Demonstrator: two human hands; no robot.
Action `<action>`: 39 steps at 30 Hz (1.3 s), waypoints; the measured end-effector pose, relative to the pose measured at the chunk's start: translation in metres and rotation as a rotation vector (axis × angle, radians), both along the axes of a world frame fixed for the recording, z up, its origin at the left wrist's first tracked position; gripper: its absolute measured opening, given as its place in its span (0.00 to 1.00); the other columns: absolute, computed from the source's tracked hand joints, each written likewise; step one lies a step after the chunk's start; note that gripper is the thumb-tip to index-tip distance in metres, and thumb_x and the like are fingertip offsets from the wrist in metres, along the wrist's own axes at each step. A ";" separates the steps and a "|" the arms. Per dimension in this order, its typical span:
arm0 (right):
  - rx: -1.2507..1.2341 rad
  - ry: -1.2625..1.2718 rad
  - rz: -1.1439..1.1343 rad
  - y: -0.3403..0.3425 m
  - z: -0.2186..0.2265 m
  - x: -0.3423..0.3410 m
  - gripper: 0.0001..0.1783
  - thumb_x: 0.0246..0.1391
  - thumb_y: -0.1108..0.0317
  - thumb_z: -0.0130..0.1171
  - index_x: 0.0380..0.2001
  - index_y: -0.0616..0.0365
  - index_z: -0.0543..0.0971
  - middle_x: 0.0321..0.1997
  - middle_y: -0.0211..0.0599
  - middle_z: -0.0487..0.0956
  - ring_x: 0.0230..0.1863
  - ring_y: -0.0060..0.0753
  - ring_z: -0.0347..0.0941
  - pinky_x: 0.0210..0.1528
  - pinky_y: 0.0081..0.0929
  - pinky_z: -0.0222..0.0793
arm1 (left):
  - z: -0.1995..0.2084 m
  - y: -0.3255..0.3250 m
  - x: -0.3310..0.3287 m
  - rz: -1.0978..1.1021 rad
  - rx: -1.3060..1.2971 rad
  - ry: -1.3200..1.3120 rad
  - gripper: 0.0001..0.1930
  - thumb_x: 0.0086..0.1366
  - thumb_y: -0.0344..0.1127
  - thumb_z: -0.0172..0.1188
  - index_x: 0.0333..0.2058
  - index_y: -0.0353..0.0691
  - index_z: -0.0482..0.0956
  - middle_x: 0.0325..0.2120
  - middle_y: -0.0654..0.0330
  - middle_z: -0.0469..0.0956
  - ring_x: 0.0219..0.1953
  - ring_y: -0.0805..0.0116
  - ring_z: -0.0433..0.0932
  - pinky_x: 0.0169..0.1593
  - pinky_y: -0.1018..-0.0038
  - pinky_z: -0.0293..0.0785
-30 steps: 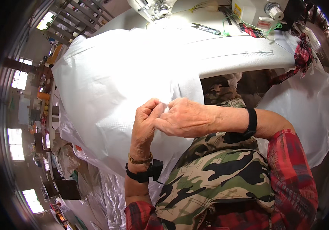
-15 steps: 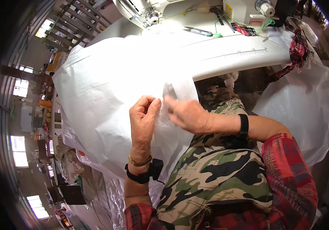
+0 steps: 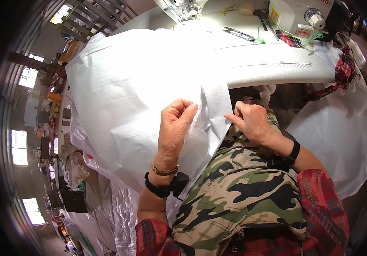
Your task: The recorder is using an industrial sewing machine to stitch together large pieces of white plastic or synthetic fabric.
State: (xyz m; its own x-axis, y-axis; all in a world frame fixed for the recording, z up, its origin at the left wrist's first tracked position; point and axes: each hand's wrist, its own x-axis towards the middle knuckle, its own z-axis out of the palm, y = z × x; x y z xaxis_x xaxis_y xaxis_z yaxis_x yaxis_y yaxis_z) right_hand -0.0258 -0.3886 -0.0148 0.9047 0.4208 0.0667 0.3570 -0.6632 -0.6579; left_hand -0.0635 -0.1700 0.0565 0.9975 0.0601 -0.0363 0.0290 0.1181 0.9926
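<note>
A large white plastic sheet (image 3: 119, 94), with a fine woven texture, spreads over the machine bed and drops toward my lap. My left hand (image 3: 176, 128) is closed in a pinch on it, thumb against bent index finger, beside a folded strip (image 3: 216, 100) along its right side. To the right, my right hand (image 3: 254, 121) is closed with curled fingers, its thumb tip over the strip's outer edge. What lies under those fingers is partly hidden. At the far side stands a sewing machine head (image 3: 187, 10), its needle area washed out by bright light.
On the machine table (image 3: 273, 70) lie a utility knife (image 3: 239, 34), green thread (image 3: 316, 36) and a checked cloth strip (image 3: 289, 39). A red checked rag (image 3: 345, 68) hangs at the table's right end. Translucent plastic (image 3: 337, 132) hangs below it. Camouflage fabric (image 3: 243, 192) covers my lap.
My right hand has moved right, away from my left hand, to the strip's outer edge. The strip now lies more spread between the hands. The whole view has shifted slightly.
</note>
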 end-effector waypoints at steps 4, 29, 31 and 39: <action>0.299 -0.075 0.147 0.015 0.002 -0.001 0.15 0.60 0.60 0.56 0.28 0.63 0.72 0.22 0.49 0.75 0.26 0.52 0.76 0.30 0.42 0.70 | -0.001 0.002 0.001 -0.024 0.022 -0.005 0.04 0.68 0.29 0.60 0.34 0.35 0.78 0.26 0.71 0.75 0.28 0.87 0.68 0.31 0.87 0.64; 0.539 0.018 0.295 0.054 0.029 0.019 0.10 0.58 0.67 0.59 0.29 0.63 0.76 0.23 0.42 0.77 0.24 0.30 0.75 0.28 0.26 0.69 | 0.014 0.022 0.000 -0.047 0.571 -0.025 0.11 0.65 0.28 0.57 0.25 0.35 0.66 0.19 0.70 0.59 0.24 0.82 0.57 0.26 0.80 0.56; 0.643 0.295 0.026 0.068 0.009 0.026 0.13 0.61 0.64 0.56 0.33 0.67 0.78 0.24 0.43 0.78 0.26 0.27 0.76 0.30 0.27 0.71 | 0.030 0.032 0.000 -0.014 0.706 -0.041 0.08 0.65 0.27 0.57 0.28 0.33 0.69 0.18 0.67 0.63 0.22 0.80 0.61 0.25 0.77 0.59; 1.090 0.373 0.940 0.220 0.066 0.041 0.12 0.58 0.70 0.50 0.42 0.60 0.78 0.44 0.46 0.79 0.44 0.46 0.75 0.48 0.37 0.71 | 0.138 0.045 0.033 -0.375 1.549 -0.477 0.07 0.64 0.30 0.56 0.29 0.33 0.72 0.22 0.54 0.74 0.26 0.51 0.74 0.33 0.65 0.69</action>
